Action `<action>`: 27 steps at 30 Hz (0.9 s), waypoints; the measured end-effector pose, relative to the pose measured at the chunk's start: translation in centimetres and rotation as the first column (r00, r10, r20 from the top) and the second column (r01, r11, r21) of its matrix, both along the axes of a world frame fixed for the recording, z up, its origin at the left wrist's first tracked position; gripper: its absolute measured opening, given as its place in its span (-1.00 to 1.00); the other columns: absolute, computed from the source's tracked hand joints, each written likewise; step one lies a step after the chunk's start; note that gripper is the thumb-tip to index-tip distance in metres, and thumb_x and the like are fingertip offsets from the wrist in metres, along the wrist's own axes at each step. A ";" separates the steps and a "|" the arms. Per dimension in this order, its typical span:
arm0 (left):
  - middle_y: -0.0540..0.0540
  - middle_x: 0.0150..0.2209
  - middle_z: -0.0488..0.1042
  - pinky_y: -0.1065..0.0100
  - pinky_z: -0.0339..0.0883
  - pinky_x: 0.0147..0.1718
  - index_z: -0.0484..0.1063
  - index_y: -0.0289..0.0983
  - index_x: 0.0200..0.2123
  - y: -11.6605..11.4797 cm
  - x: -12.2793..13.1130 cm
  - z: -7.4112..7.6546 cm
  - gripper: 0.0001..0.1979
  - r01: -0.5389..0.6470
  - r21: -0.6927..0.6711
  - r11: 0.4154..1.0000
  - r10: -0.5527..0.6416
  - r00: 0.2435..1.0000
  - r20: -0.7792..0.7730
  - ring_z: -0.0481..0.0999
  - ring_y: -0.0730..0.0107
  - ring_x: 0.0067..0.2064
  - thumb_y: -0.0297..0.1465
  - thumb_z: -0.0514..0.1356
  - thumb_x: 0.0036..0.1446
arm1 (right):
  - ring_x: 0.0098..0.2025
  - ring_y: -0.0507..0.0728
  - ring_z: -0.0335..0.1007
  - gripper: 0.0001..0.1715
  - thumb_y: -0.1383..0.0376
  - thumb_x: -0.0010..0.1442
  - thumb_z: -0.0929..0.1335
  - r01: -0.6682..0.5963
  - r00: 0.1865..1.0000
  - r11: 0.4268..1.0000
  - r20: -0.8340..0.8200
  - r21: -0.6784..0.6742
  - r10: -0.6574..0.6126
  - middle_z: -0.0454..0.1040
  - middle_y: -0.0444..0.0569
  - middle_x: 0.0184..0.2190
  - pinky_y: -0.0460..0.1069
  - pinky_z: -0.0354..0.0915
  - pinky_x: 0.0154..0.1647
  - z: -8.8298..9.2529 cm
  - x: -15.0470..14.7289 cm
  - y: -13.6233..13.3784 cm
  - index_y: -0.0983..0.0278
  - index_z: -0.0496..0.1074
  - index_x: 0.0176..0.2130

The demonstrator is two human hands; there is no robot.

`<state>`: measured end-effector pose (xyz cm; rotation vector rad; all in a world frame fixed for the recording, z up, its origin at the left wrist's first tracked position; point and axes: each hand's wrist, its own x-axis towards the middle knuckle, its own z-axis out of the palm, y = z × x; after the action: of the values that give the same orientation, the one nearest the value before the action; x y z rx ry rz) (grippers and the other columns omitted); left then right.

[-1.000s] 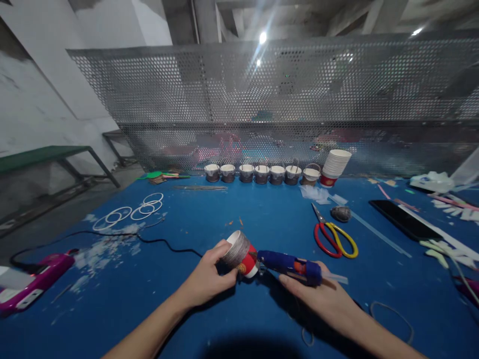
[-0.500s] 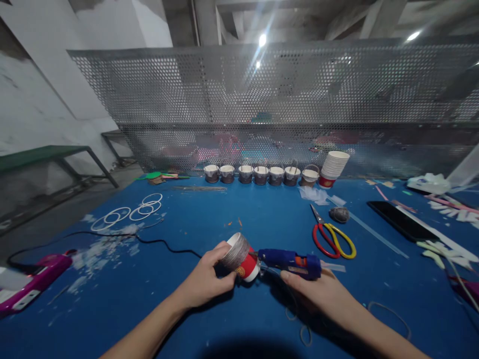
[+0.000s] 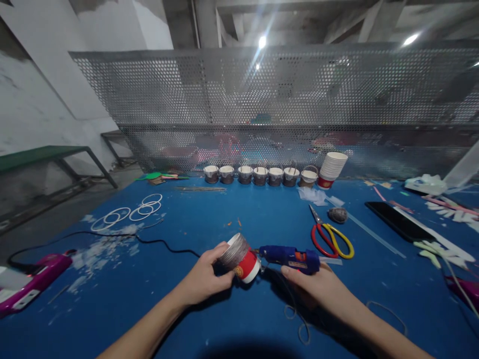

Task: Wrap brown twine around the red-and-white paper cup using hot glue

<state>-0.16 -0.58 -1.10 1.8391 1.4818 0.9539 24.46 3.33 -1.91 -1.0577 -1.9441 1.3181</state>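
My left hand grips a red and white paper cup, tilted on its side with its mouth up and to the left. Grey cord is wound around the cup's upper part. In my right hand is a blue hot glue gun, its nozzle at the cup's red side by the edge of the winding. Whether the tip touches the cup, I cannot tell. A loose tail of cord trails in loops over the blue table below the glue gun.
Red and yellow scissors lie right of centre, beside a grey cord ball. Behind stand several wrapped cups and a stack of paper cups. White rings, a purple power strip and a black phone lie around.
The glue gun has tilted slightly, its nozzle a little higher along the cup's side. The loose cord loops have shifted. My left hand still holds the cup in nearly the same place.
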 end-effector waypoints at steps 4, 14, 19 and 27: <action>-0.07 -0.34 0.52 0.32 0.35 -0.25 0.47 -0.28 -0.30 0.3 0.0 -0.1 -0.79 -0.020 -0.110 0.994 0.035 0.990 0.139 0.47 0.31 -0.30 -0.38 0.15 -0.05 | -0.78 -0.08 -0.07 -0.37 -0.19 0.08 0.29 -0.052 0.992 0.950 -0.127 -0.307 0.013 0.04 -0.30 -0.84 -0.14 -0.02 -0.73 0.3 0.3 0.8 0.27 0.27 -0.62; 0.02 -0.45 0.42 0.40 0.23 -0.37 0.41 -0.30 -0.37 0.9 0.4 -0.3 -0.82 -0.068 -0.272 0.960 0.156 0.936 0.317 0.36 0.41 -0.40 -0.34 0.21 -0.09 | -0.28 0.21 0.41 -0.45 -0.06 0.09 0.27 0.335 0.931 0.930 0.097 0.151 -0.351 0.51 0.05 -0.38 0.02 0.28 -0.29 -1.2 -0.1 6.9 0.35 0.51 -0.30; 0.04 -0.49 0.38 0.42 0.18 -0.43 0.39 -0.30 -0.39 1.0 0.5 -0.5 -0.83 -0.140 -0.297 0.945 0.239 0.913 0.330 0.33 0.44 -0.44 -0.35 0.23 -0.10 | -0.19 0.28 0.40 -0.51 -0.02 0.03 0.29 0.300 0.934 0.929 0.130 0.215 -0.332 0.51 0.08 -0.32 0.10 0.28 -0.14 -2.0 0.3 7.3 0.34 0.48 -0.32; 0.03 -0.51 0.41 0.40 0.22 -0.45 0.39 -0.30 -0.41 1.0 0.8 -0.1 -0.85 -0.244 -0.299 0.923 0.356 0.836 0.417 0.34 0.44 -0.49 -0.38 0.20 -0.13 | -0.28 0.25 0.38 -0.71 0.09 0.01 0.32 0.315 0.863 0.764 0.164 0.563 -0.477 0.43 0.07 -0.35 0.11 0.31 -0.25 2.4 6.0 3.6 0.26 0.35 -0.35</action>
<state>0.67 0.41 -1.21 1.1168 1.5180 1.2090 30.50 6.91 0.51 -1.3381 -1.9634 0.3647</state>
